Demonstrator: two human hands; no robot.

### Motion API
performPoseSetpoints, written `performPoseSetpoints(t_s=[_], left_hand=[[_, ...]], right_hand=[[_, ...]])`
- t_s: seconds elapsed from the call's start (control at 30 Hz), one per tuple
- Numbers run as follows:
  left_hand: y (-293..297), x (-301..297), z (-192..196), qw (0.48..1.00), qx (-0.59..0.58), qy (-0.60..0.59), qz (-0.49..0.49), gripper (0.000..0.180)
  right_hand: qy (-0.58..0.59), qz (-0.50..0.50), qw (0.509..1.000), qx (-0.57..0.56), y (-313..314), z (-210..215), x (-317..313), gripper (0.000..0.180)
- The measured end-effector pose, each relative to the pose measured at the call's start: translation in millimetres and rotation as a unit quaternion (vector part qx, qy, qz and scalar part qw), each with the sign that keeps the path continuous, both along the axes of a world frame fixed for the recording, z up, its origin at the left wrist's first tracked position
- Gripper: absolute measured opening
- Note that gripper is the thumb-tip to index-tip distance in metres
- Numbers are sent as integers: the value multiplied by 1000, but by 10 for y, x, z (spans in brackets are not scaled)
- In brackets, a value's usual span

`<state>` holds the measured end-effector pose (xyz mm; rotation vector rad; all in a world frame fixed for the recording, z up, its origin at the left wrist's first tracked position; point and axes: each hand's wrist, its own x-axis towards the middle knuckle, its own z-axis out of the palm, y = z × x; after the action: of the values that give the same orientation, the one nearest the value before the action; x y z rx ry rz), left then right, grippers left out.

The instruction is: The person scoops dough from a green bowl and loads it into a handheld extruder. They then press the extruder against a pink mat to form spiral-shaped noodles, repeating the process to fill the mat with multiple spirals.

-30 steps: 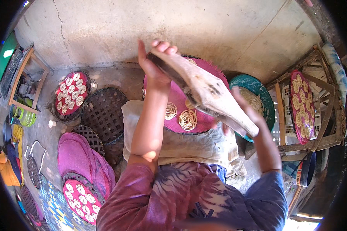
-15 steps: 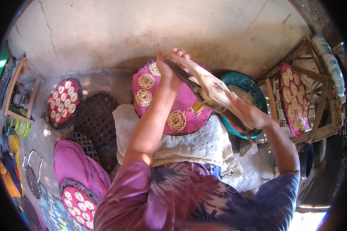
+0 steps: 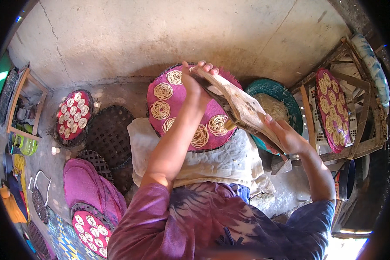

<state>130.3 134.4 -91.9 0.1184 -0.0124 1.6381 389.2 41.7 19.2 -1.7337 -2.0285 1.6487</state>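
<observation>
Both my hands hold a long wooden hand press (image 3: 240, 102) that slants above a round tray (image 3: 188, 93) covered in pink cloth. My left hand (image 3: 195, 82) wraps round its upper end, fingertips curling over the far edge. Lower down on the right, my right hand (image 3: 286, 135) grips the other end. A brass-coloured nozzle (image 3: 230, 125) pokes out beneath the press, beside a coil of pale noodle strands (image 3: 218, 125). More coils (image 3: 163, 91) lie along the tray's left and near sides. My left forearm and the press hide part of the tray.
A teal basin (image 3: 295, 104) with pale dough (image 3: 271, 108) stands right of the tray. Farther right, another coil-covered tray (image 3: 332, 110) leans on a wooden frame (image 3: 355, 143). At left are a loaded tray (image 3: 73, 115), a dark woven tray (image 3: 110, 136) and folded purple cloth (image 3: 89, 184).
A fresh noodle coil now lies at the tray's right near side, where only a few strands showed under the nozzle. The press and its nozzle have shifted slightly right and nearer.
</observation>
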Motion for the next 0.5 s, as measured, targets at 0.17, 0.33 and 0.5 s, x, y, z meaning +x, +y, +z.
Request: performPoseSetpoints(t_s=[0.17, 0.33, 0.5], left_hand=[[209, 54, -240, 987, 134, -76, -49, 45], [259, -32, -397, 981, 152, -116, -42, 40], [268, -77, -489, 963, 230, -135, -22, 34]], right_hand=[[196, -74, 970, -122, 175, -261, 165, 89], [533, -165, 772, -304, 304, -1089, -29, 90], [574, -105, 725, -366, 406, -1501, -35, 75]])
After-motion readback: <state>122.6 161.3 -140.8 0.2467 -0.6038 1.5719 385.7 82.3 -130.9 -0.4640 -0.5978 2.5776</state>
